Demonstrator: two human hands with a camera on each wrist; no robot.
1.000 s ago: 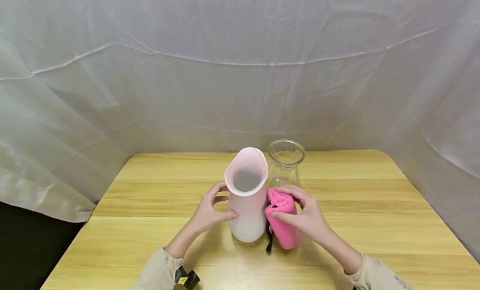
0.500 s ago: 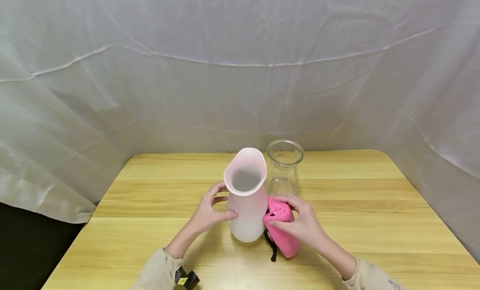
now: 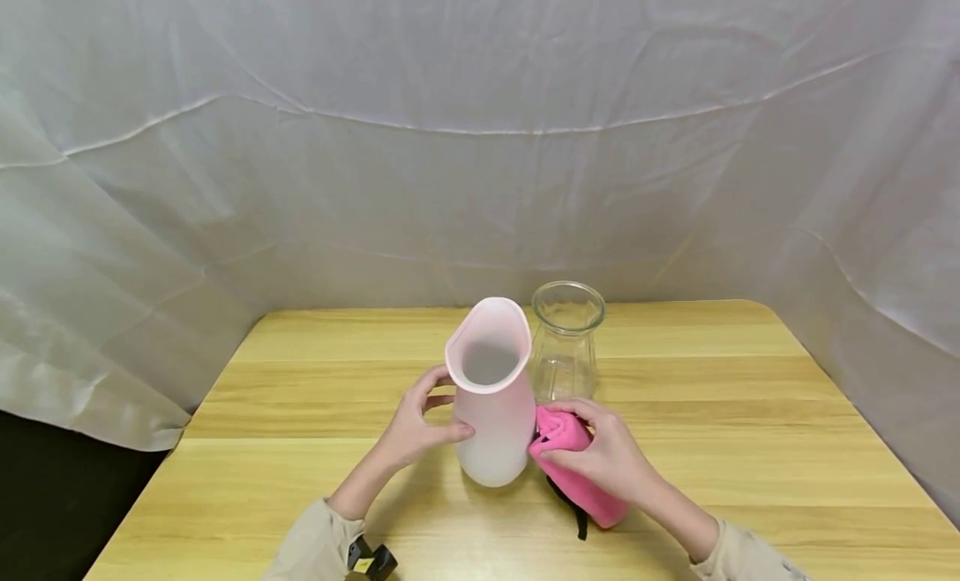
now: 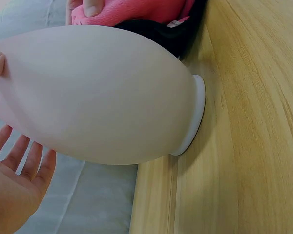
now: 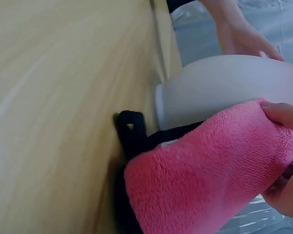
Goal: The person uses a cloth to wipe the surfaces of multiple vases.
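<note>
The left hand (image 3: 415,427) is curling its thumb and fingers around the pink vase (image 3: 491,393), steadying it upright at the centre of the wooden surface (image 3: 750,414). The right hand (image 3: 609,456) is gripping a rolled pink cloth (image 3: 581,481) and pressing it against the vase wall at 3 o'clock, apparently for wiping. A black loop (image 5: 129,129) is trailing from the cloth. A clear glass vase (image 3: 566,339) is standing at 1 o'clock, just beside.
</note>
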